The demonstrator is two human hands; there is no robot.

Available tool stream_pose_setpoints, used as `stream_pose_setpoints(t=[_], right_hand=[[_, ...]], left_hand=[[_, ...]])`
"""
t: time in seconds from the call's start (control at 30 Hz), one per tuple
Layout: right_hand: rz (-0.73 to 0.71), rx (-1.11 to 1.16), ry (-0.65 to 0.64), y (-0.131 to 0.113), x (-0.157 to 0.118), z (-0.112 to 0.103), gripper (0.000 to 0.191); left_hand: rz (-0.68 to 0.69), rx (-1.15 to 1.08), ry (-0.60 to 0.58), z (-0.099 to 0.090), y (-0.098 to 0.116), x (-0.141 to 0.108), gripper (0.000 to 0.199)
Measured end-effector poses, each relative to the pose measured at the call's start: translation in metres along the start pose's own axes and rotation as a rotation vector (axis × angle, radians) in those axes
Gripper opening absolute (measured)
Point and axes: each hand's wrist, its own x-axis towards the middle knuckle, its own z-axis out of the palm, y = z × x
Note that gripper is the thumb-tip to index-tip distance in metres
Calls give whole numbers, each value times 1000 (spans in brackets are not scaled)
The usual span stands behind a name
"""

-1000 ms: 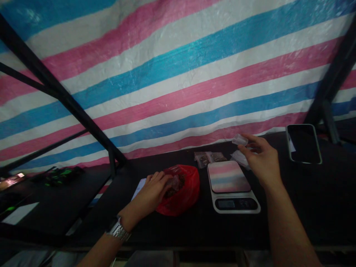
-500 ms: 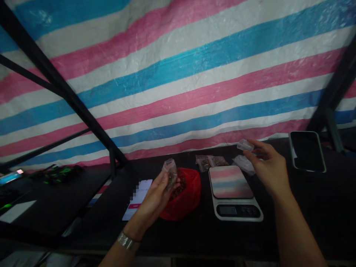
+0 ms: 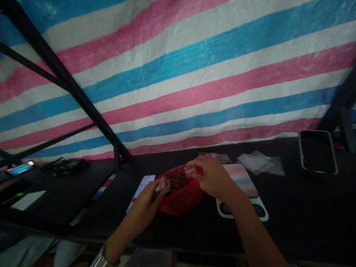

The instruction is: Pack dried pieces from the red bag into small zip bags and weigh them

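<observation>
A red bag (image 3: 180, 203) stands open on the black table, with small brown pieces (image 3: 178, 182) inside. At its left side my left hand (image 3: 147, 200) grips a small clear plastic bag (image 3: 164, 184), its top end pointing toward the red bag. My right hand (image 3: 213, 176) is closed on a small clear plastic cup (image 3: 190, 171) at the red bag's right rim, over the brown pieces. Right of the red bag lies a kitchen scale (image 3: 241, 180), partly covered by my right hand and forearm.
Behind the scale lie filled small bags (image 3: 222, 158) and empty clear bags (image 3: 260, 163). A dark-screened phone (image 3: 317, 152) is at the right, a lit phone (image 3: 142, 187) left of the red bag. Black frame bars (image 3: 91, 115) cross the left side.
My right hand has moved left and down from the clear bags to the red bag, carrying the clear cup. My left hand has lowered and tipped its small bag toward the red bag.
</observation>
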Motion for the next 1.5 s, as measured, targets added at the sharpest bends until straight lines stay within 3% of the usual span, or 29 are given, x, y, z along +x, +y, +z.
stream_pose_setpoints(t=[0.07, 0.17, 0.3, 0.5, 0.63, 0.77, 0.97, 1.13, 1.33, 1.5], right_hand=[[38, -168, -139, -17, 5, 22, 43], [79, -312, -206, -28, 8, 47, 40], [87, -294, -207, -28, 12, 68, 40], [107, -195, -255, -28, 14, 86, 36], [155, -105, -242, -20, 14, 84, 35], [203, 47, -171, -4, 14, 72, 33], [93, 265, -123, -6, 14, 50, 34], [67, 128, -68, -31, 14, 38, 39], [-123, 2, -26, -48, 17, 40, 43], [-48, 59, -9, -45, 21, 43, 37]], left_hand=[[-16, 15, 52, 6, -7, -10, 32], [-41, -29, 147, 21, -9, -15, 30], [-67, -156, 219, 34, -3, -8, 32], [-172, -323, 302, 34, -5, -1, 34], [-173, -350, 328, 28, -7, -4, 32], [-92, -270, 280, 21, -2, -8, 28], [3, -70, 176, 21, 3, -5, 33], [62, 1, 132, 26, 10, 1, 37], [92, 30, 91, 27, 16, 5, 35], [57, 21, 97, 26, 15, 5, 39]])
